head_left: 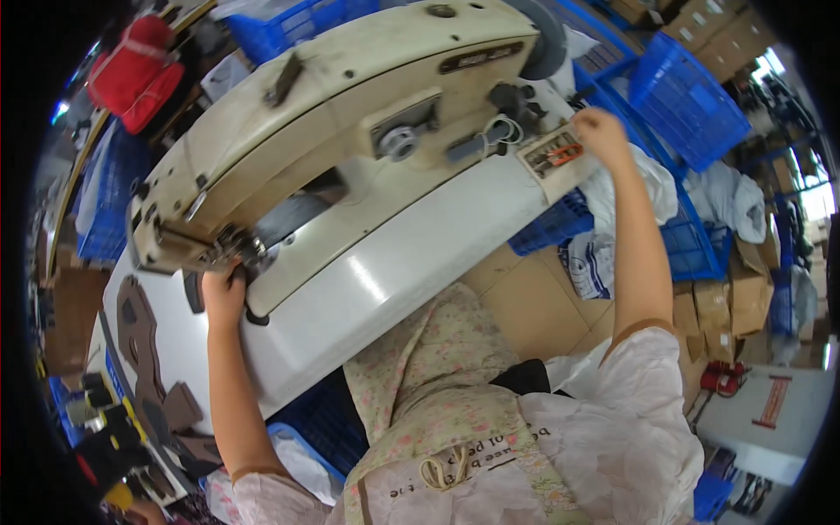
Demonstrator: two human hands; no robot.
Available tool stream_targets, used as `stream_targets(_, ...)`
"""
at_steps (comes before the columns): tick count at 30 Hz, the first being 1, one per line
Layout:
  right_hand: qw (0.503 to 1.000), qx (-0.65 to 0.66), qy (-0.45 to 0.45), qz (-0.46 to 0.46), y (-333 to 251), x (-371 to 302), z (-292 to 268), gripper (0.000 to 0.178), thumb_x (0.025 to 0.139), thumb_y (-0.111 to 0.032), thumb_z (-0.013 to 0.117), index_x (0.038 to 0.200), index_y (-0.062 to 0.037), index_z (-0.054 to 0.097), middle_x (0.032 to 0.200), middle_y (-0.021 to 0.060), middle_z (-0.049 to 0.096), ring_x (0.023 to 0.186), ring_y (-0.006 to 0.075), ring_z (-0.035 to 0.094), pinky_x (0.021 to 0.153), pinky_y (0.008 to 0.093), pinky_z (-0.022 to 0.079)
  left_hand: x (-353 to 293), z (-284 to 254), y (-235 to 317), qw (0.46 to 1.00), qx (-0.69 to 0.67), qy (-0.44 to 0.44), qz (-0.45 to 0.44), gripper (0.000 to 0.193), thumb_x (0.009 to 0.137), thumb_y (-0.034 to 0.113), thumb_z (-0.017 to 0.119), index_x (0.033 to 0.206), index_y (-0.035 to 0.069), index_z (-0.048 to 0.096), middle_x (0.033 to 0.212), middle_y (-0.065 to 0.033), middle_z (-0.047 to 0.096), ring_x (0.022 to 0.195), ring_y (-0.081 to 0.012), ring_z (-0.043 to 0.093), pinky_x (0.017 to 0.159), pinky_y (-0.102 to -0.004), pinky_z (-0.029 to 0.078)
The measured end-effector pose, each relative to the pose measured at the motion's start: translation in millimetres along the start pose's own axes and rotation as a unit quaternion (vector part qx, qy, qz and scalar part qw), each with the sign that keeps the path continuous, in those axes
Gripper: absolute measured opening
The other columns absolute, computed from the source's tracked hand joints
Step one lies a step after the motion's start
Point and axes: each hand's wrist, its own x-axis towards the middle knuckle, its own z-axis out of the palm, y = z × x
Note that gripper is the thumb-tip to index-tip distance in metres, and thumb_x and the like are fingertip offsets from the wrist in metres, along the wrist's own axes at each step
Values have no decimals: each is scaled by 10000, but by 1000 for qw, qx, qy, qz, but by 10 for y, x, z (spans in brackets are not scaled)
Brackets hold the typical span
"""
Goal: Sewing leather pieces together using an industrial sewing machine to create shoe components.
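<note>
A cream sewing machine (350, 149) stands on a white table (376, 280) in front of me. My left hand (224, 293) is at its presser foot (241, 249), with bent fingers on a dark flat piece (193, 292); the fingertips are partly hidden. At the table's right end, my right hand (600, 136) is raised beside a small wooden tray (560, 181). Its fingers are curled together and slightly blurred, so what they hold, if anything, cannot be made out. Orange-handled snips (560, 155) lie in that tray.
Brown cut pieces (140, 328) lie along the table's left end. Blue plastic crates (691, 101) and white bags (643, 188) stand at the right, with cardboard boxes (713, 315) beyond. A red bundle (136, 74) sits at the far left. Below the table is another blue bin (302, 455).
</note>
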Motion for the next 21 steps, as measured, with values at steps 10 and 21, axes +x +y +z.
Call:
stream_targets(10, 978, -100, -108, -148, -10, -375, 111, 216, 740, -26, 638, 948, -63, 685, 941, 101, 651, 859, 296, 628, 760, 381, 508, 24, 136, -131, 997, 35, -37, 51, 360, 736, -102, 496, 1053, -3, 635, 1050, -253, 639, 1037, -455, 571, 932, -457, 435)
stream_targets(21, 949, 295, 45, 98, -18, -712, -329, 222, 911, -162, 663, 1028, 2, 569, 1032, 129, 666, 940, 205, 640, 852, 330, 493, 191, -117, 602, 964, 203, -164, -42, 434, 734, -16, 546, 1137, 73, 679, 1007, -274, 641, 939, -434, 620, 797, -495, 488)
